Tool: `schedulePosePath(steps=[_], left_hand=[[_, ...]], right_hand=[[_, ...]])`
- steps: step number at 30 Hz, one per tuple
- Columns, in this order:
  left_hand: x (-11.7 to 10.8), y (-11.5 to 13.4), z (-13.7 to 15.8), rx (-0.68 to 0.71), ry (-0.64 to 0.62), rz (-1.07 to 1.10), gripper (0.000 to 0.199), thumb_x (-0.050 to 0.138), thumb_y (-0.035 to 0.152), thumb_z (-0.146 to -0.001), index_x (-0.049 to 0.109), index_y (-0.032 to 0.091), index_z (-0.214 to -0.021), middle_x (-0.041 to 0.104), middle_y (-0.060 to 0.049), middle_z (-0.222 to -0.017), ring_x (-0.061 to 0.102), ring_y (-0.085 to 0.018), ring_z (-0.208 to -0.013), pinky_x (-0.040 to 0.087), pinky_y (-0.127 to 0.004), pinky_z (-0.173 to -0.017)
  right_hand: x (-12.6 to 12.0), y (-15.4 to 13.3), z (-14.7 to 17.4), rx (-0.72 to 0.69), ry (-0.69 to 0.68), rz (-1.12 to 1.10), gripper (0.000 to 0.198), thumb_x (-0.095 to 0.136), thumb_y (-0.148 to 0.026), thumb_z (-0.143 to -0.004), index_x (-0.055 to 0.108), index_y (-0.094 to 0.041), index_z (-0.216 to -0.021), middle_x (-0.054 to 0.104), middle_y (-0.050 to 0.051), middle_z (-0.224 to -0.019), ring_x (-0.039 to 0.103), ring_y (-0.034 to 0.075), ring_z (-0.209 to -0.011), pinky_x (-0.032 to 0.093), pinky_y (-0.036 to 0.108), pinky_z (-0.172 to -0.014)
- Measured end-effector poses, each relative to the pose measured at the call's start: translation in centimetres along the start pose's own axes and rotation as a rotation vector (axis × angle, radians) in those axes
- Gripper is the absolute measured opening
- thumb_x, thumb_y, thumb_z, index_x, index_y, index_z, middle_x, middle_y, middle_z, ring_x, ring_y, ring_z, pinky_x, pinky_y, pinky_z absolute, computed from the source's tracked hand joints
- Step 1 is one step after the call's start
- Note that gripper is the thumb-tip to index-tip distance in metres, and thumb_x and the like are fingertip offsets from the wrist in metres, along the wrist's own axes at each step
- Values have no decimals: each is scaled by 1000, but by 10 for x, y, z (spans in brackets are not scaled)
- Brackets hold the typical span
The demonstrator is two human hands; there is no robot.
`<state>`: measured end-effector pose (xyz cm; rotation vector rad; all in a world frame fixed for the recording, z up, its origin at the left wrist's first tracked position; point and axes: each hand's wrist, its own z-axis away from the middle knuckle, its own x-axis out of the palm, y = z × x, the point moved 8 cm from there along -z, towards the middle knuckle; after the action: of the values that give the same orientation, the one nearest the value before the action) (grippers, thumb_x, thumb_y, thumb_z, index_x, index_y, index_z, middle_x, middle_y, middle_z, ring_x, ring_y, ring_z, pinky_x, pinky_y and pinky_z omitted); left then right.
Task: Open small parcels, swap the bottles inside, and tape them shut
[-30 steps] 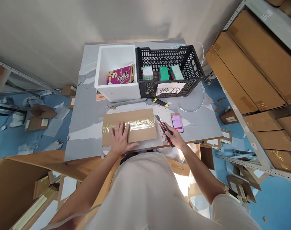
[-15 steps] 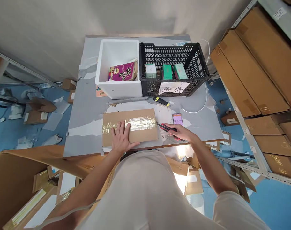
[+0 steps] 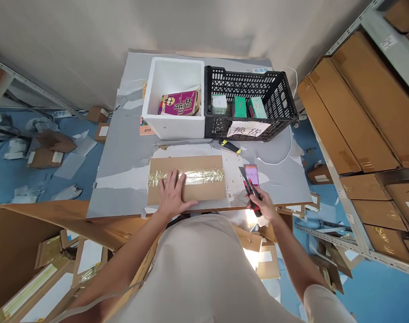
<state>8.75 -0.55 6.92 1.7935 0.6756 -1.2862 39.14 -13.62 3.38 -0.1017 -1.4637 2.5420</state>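
Note:
A flat brown cardboard box (image 3: 204, 190) lies at the front of the table, a strip of shiny clear tape running along its top. My left hand (image 3: 172, 194) rests on the box's left half with fingers spread. To the right of the box, my right hand (image 3: 263, 205) is wrapped round a red and black utility knife (image 3: 252, 190), its blade pointing up and to the left, apart from the box. A phone (image 3: 251, 174) with a lit screen lies just beyond the knife. A second, yellow and black cutter (image 3: 230, 146) lies behind the box.
Behind stand a white foam bin (image 3: 174, 128) holding books and a black plastic crate (image 3: 216, 131) with several small boxes. A white cable (image 3: 278, 162) curves over the table's right side. Shelves of cartons (image 3: 359, 112) rise at right; a large open carton (image 3: 56, 206) stands at left.
My right hand has drawn the utility knife away from the box's right edge, toward me, and turned its blade more upward. My left hand stays on the box. The view has shifted slightly.

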Motion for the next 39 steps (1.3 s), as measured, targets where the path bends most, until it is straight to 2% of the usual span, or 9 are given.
schedulePosePath(steps=[4,8,13,17,20,24,28,34,39], left_hand=[[-23,-63,-22,-183,52,77,73,44,61,-80,38,17,-138,24,-18,-151,22,-36,-138,16,-56,-109],[-13,-141,-55,-366,-68,351,57,38,45,-86,44,15,-134,44,-16,-140,44,-28,-126,38,-43,-101],[1,-183,-52,-518,-77,482,43,46,41,-80,55,18,-115,63,-9,-113,63,-19,-84,49,-36,-82],[-2,-176,1,-652,10,566,36,52,49,-75,56,18,-93,65,-5,-90,62,-15,-67,50,-30,-66],[5,-149,47,-734,17,690,41,58,57,-70,54,18,-85,61,0,-70,61,-15,-60,50,-29,-61],[29,-105,82,-780,-69,993,47,62,61,-66,53,18,-84,56,3,-61,64,-17,-62,51,-30,-61],[34,-98,89,-759,-65,959,46,62,60,-68,54,18,-85,57,2,-64,62,-16,-60,51,-30,-60],[15,-115,57,-613,-57,730,50,63,56,-68,57,17,-99,65,-9,-95,64,-21,-84,52,-33,-67],[-8,-135,-50,-377,1,503,58,52,48,-78,48,16,-126,52,-16,-128,55,-27,-112,50,-40,-86]], right_hand=[[61,29,2,-22,164,-215,47,66,-56,-71,54,-19,-97,58,-4,-57,52,10,-43,43,22,-41],[101,45,4,-26,264,-410,44,66,-54,-72,50,-23,-99,66,0,-86,60,10,-52,47,22,-45],[107,27,-21,-108,333,-457,49,67,-52,-72,45,-28,-109,60,4,-114,68,18,-87,54,26,-59],[119,-12,-65,-209,228,-431,47,67,-50,-72,46,-29,-108,51,4,-132,62,20,-104,56,30,-69],[136,-34,-90,-257,141,-385,43,67,-49,-72,48,-27,-103,53,5,-129,59,20,-110,55,33,-75],[145,-33,-97,-232,148,-306,42,70,-48,-69,50,-24,-97,58,7,-122,63,19,-101,54,35,-79],[147,-22,-84,-200,143,-275,40,68,-47,-72,49,-24,-97,59,8,-121,65,18,-96,53,37,-80],[139,-7,-47,-192,205,-257,38,66,-47,-75,52,-23,-101,63,7,-113,66,17,-87,53,36,-79],[125,36,-2,-60,356,-282,41,70,-48,-70,56,-19,-97,67,2,-82,64,14,-62,50,28,-58]])
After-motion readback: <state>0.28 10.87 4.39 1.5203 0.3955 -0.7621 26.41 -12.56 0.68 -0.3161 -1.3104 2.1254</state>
